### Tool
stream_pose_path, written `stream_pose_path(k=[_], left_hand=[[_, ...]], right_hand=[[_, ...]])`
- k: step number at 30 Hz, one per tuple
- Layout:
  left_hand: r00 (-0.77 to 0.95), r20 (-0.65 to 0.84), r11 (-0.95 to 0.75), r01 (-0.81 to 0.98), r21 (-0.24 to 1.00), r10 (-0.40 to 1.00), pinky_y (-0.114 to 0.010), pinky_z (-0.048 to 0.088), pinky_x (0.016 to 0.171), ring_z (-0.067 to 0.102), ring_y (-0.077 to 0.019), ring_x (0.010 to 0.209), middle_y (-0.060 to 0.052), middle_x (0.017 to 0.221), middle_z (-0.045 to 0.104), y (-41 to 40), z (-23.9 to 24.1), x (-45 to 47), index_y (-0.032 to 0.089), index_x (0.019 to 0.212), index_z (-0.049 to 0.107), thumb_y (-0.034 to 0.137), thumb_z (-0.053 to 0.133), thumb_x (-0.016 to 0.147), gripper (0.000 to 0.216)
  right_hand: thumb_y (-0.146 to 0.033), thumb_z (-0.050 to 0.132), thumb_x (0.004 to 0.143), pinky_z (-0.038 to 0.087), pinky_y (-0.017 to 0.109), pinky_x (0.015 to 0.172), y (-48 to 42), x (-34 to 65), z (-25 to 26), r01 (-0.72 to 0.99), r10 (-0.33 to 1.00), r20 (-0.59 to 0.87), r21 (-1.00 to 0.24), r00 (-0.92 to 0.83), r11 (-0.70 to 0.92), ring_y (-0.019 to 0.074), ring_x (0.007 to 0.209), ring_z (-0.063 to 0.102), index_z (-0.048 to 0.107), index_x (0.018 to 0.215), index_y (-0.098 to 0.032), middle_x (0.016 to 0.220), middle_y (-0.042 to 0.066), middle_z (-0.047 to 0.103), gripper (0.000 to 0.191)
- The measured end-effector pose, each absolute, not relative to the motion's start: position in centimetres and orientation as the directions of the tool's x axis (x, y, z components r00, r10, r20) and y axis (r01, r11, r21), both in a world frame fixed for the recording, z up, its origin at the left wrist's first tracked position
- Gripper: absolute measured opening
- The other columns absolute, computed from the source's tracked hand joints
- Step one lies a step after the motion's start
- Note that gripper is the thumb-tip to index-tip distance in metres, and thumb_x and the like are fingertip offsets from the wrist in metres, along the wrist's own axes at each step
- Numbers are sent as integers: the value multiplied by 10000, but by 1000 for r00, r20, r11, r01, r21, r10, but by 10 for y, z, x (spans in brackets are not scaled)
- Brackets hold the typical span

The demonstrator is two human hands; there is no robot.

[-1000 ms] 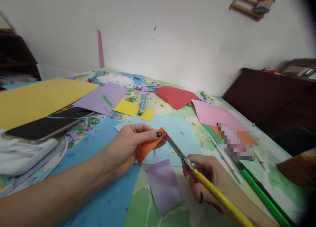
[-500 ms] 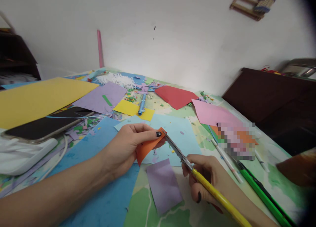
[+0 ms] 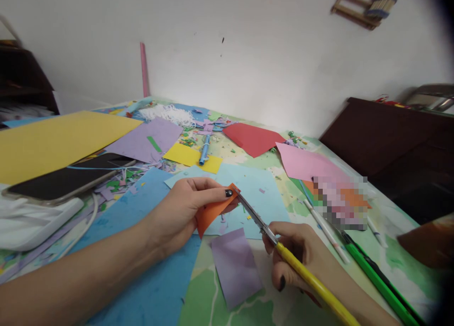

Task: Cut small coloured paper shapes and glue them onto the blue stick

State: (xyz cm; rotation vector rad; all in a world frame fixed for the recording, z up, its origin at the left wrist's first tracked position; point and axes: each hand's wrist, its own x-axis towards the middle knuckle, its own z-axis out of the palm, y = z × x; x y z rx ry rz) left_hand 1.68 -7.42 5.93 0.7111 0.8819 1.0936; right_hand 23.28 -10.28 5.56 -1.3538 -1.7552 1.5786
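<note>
Pinched in my left hand (image 3: 198, 203) is a small piece of orange paper (image 3: 212, 215), its lower corner hanging below the fingers. My right hand (image 3: 294, 255) grips a pair of scissors (image 3: 253, 213) with metal blades and a long yellow handle. The blade tips meet the upper right edge of the orange paper, beside my left thumb. Whether the blades are parted there is too fine to tell. Beneath both hands lie a light blue sheet (image 3: 262, 184) with small scraps on it and a purple paper rectangle (image 3: 237, 269).
A blue sheet (image 3: 149, 274), a phone (image 3: 71, 179) and a white power strip (image 3: 42, 226) lie on the left. Red paper (image 3: 251, 139) and pink paper (image 3: 308, 163) are farther back. At right are a white pen (image 3: 326, 231) and a green cutter (image 3: 376, 278). Paper scraps litter the table.
Very little differs. My right thumb has shifted slightly to the left, and the scissor tips sit marginally lower at the orange paper's edge. My left hand keeps its place.
</note>
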Motion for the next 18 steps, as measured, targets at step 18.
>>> stream_pose_path(k=[18], left_hand=[[178,-264,316,-416,853,948,-236,513,717,684,-203,854,-107,820,742,-74,59,18,120,600,652,128,734,681,115]], right_hand=[[-438,807,588,163,193,388,-103,238,44,376,859,-258,-923,-442,-84,40,439,266,458,667,-174,481,-93,357,445]])
